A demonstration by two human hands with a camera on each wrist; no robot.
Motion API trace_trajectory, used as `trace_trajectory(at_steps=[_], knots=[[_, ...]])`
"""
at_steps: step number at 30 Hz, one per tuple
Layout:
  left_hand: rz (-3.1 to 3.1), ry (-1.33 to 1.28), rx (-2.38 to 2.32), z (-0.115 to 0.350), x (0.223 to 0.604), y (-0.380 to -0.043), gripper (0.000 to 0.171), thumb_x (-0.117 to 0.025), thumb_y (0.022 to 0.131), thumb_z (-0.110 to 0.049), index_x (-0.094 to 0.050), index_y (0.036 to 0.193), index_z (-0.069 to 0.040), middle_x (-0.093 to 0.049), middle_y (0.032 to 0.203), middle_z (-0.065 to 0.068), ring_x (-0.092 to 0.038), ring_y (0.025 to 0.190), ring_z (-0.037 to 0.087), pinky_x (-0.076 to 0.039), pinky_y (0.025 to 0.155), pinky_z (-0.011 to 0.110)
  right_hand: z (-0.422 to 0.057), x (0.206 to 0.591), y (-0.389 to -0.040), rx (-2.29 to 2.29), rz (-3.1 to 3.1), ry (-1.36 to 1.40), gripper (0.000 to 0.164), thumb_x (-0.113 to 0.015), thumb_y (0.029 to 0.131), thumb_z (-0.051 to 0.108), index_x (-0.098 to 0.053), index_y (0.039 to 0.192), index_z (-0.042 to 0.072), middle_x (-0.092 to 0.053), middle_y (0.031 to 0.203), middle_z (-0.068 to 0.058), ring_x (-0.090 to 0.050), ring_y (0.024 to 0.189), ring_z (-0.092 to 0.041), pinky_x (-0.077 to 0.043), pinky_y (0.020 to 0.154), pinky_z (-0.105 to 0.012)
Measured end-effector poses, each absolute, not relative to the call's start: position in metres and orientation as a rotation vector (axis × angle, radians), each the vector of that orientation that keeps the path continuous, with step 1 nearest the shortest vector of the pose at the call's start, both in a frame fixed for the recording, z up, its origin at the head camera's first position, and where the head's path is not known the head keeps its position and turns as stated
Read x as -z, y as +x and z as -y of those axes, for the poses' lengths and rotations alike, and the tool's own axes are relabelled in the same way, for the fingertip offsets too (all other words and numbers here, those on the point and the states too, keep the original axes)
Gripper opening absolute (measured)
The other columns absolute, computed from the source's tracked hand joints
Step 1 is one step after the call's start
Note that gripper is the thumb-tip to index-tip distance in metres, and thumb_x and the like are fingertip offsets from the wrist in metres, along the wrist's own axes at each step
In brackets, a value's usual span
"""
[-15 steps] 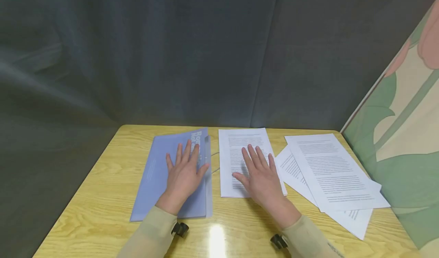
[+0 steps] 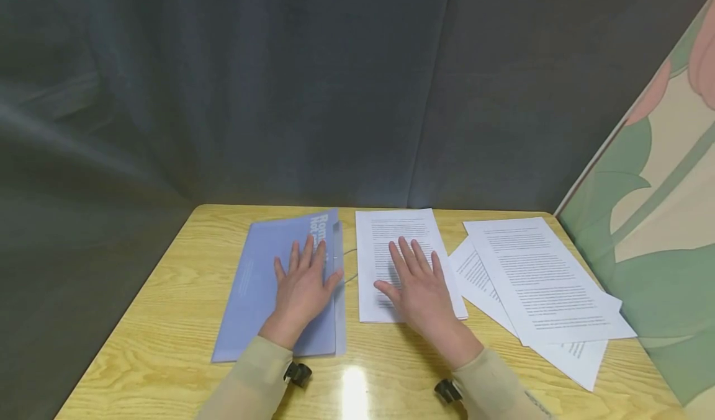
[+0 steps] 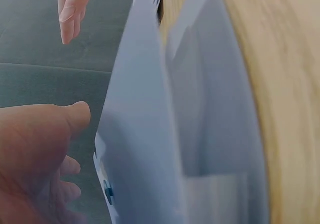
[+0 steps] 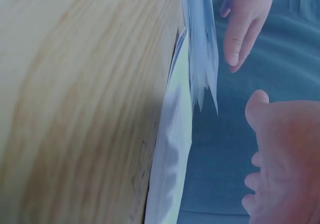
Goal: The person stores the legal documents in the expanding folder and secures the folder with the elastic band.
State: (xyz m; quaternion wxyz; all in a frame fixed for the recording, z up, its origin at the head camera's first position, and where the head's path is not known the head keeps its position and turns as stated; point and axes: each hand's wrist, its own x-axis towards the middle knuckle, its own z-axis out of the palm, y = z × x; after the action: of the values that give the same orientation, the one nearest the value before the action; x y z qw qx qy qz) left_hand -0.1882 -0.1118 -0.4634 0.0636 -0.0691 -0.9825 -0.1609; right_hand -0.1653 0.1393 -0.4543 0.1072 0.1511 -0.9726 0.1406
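Two bare hands hang flat-palmed with straight, spread fingers, holding nothing: the left hand (image 2: 301,294) above a lilac folder (image 2: 248,296), the right hand (image 2: 421,297) above a printed stack (image 2: 375,255). The wrist views show air under both palms. The folder lies at the left of the bench (image 2: 156,308), the stack just beside it, and a loose cord (image 2: 351,278) crosses the gap between. Farther right, an upper sheet (image 2: 539,277) lies askew over a lower sheet (image 2: 578,361).

The folder's near edge gapes, so it would seem best to steady its cover with a light, flat palm. The stack's lower right corner looks slightly fanned; gripping opposite edges together should keep its pages aligned, with the cord kept clear.
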Motion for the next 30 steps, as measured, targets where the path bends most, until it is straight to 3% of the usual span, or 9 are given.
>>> trace_trajectory(at_steps=[23,30], knots=[[3.064,-0.172,0.551,0.107,0.478,-0.191,0.086,-0.068,0.106,-0.055,-0.037,0.171,-0.008,-0.023,0.178,0.024,-0.016,0.163,0.055,-0.011,0.121,0.082,-0.122,0.470,-0.179,-0.500,2.961,0.481,0.083,-0.061,0.110,0.055,-0.033,0.173,0.010,-0.026,0.180,-0.014,-0.017,0.167,-0.039,-0.012,0.131,-0.065],[3.078,-0.157,0.558,0.105,0.479,-0.192,0.085,-0.071,0.105,-0.047,-0.037,0.171,-0.007,-0.024,0.177,0.027,-0.016,0.163,0.056,-0.011,0.121,0.083,-0.116,0.473,-0.185,-0.492,2.969,0.505,0.081,-0.060,0.110,0.055,-0.035,0.172,0.009,-0.029,0.178,-0.016,-0.020,0.166,-0.040,-0.014,0.131,-0.065]])
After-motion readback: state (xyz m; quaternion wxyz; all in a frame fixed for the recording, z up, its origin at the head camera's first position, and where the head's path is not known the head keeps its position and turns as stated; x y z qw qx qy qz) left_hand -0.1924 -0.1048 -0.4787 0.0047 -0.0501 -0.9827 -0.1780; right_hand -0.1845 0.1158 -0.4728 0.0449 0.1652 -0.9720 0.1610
